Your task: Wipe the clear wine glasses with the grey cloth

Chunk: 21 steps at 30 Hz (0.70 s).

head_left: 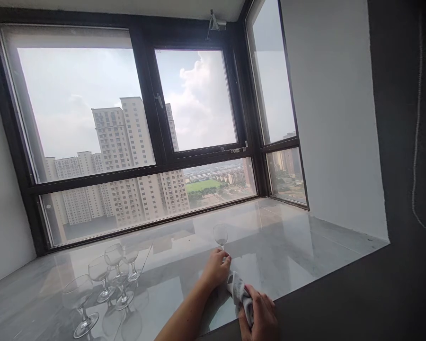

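A clear stemmed wine glass [220,234] stands upright over the glossy window sill [270,265], near its middle. My left hand [217,268] has its fingers closed around the lower stem of this glass, hiding much of the foot; whether the foot rests on the sill I cannot tell. Lower and to the right, my right hand [261,315] grips a crumpled grey-white cloth [240,291] by the sill's front edge. The cloth hangs just below my left hand, apart from the bowl of the glass.
On the left part of the sill several more stemmed glasses [98,271] stand upright, close together. Behind the sill rise dark-framed windows [199,156]. A white wall [341,142] bounds the right side, and the sill's front edge drops off toward me.
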### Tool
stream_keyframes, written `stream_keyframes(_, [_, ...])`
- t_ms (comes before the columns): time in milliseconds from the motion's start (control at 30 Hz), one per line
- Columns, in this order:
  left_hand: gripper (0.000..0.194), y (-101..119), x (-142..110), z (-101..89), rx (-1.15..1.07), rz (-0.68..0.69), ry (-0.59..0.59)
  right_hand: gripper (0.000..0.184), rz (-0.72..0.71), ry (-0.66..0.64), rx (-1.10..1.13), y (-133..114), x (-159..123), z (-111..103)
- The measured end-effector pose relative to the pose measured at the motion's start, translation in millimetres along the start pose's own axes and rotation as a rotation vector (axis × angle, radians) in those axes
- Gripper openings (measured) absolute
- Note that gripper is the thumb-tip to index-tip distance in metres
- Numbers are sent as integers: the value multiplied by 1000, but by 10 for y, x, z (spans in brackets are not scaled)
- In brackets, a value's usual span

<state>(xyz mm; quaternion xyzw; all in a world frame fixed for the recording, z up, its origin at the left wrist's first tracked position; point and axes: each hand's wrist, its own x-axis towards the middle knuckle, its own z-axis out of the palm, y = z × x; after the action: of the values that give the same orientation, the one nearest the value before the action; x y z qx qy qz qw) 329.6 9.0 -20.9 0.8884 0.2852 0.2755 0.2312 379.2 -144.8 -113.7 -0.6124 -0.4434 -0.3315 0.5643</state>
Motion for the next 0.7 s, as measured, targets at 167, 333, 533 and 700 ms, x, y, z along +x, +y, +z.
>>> stream_keyframes(167, [39,-20,2,10,-10,4,2,43,-15,-30,-11,44,7,-30])
stream_keyframes(333, [39,-4,-3,1,-14,-1,4,39,-102,-33,-45,85,19,-45])
stream_keyframes(533, [38,21,-13,-21,-6,-9,-4,37,-7,0,-28,20,16,-26])
stream_keyframes(700, [37,7,-13,-9,2,-3,-1,38,-151,-25,-57,107,50,-63])
